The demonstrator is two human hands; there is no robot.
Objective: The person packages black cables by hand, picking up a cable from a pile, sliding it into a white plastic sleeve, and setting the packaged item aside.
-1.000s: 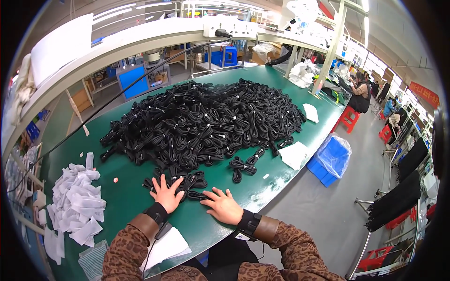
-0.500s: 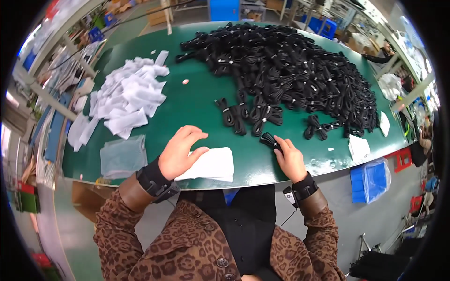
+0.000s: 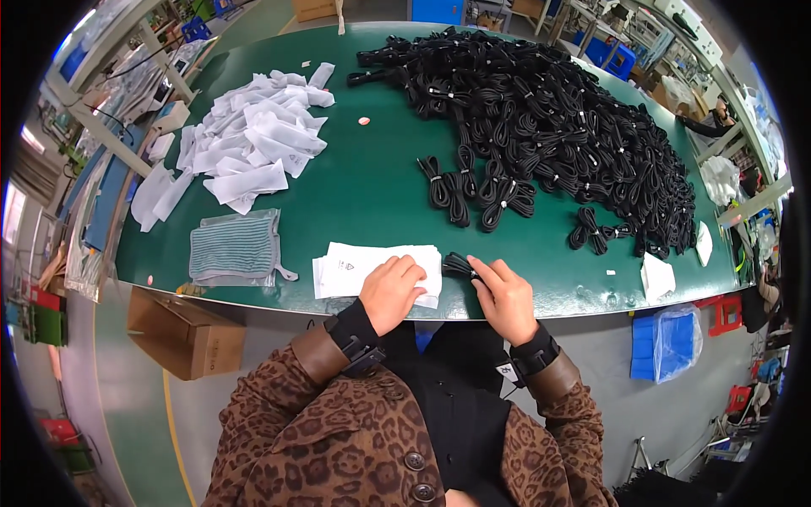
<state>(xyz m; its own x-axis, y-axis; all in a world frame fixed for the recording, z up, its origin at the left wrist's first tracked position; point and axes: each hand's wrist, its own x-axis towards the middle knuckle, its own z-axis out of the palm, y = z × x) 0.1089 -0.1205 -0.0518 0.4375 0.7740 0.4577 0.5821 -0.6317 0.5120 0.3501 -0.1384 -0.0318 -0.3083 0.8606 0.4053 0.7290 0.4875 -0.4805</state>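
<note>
On the green table's near edge lies a stack of flat white bags (image 3: 342, 275), with slightly fanned edges. My left hand (image 3: 391, 294) rests on the stack's right part, fingers curled and thumb drawn in at the top bag's edge. My right hand (image 3: 507, 297) pinches a coiled black cable (image 3: 459, 265) between thumb and fingers. The cable's left end reaches the right edge of the stack; whether it is inside the bag I cannot tell. Beyond my hands spreads a large heap of tied black cables (image 3: 541, 127), with several loose bundles at its near side.
At the left of the green table (image 3: 372, 194) lies a pile of white pouches (image 3: 262, 127). Nearer is a clear bag with a grey-green striped cloth (image 3: 235, 249). A white piece (image 3: 657, 277) lies near the right edge. Below stand a cardboard box (image 3: 186, 334) and a blue bin (image 3: 646, 346).
My left hand has come down and right onto the stack and closed at its edge. My right hand has brought the cable left and nearer, up to the stack. The view has shifted.
</note>
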